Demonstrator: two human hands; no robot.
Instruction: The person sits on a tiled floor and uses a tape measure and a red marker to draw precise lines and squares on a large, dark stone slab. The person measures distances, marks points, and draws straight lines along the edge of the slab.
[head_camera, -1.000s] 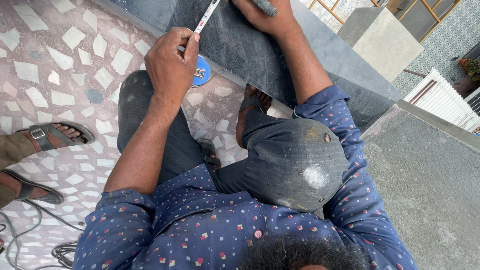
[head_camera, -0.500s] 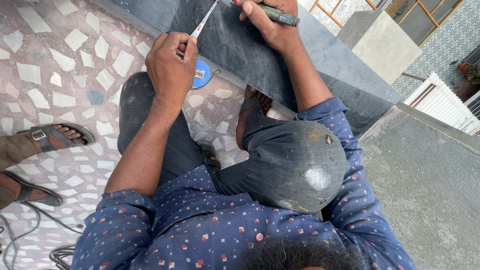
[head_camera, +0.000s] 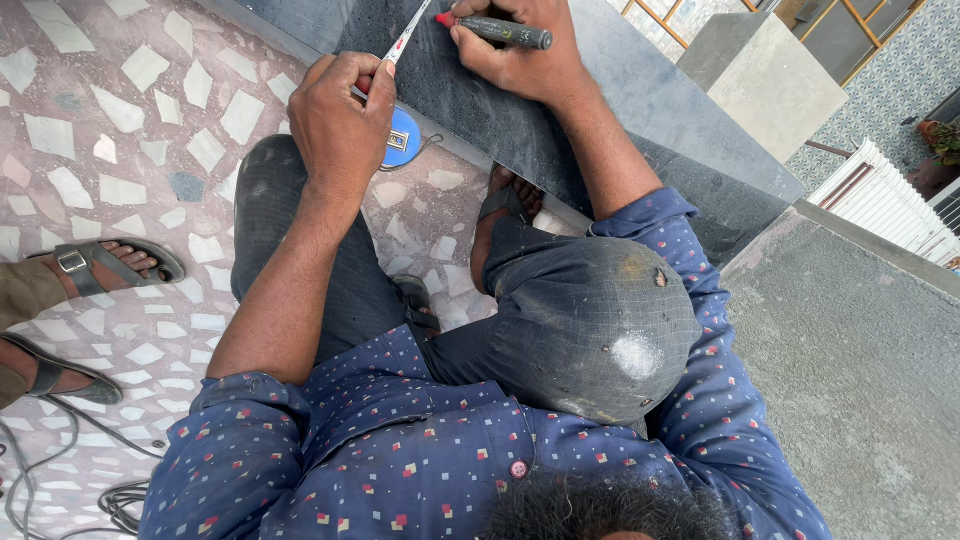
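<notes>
On the dark stone slab (head_camera: 640, 110) at the far side, left hand (head_camera: 340, 125) pinches a tape measure blade (head_camera: 410, 35), fingers closed around it; blue tape case (head_camera: 403, 138) sits just beneath. Right hand (head_camera: 520, 55) grips a marker (head_camera: 495, 30), red tip touching the slab beside the blade. Risk: blade could slip under a loosened pinch, misplacing the mark. Blade's far end is cut off by the frame; graduations unreadable. Another person's sandalled feet (head_camera: 110, 265) stand left.

Dark stone slab (head_camera: 640, 100) (tape (head_camera: 408, 38) lies across).
</notes>
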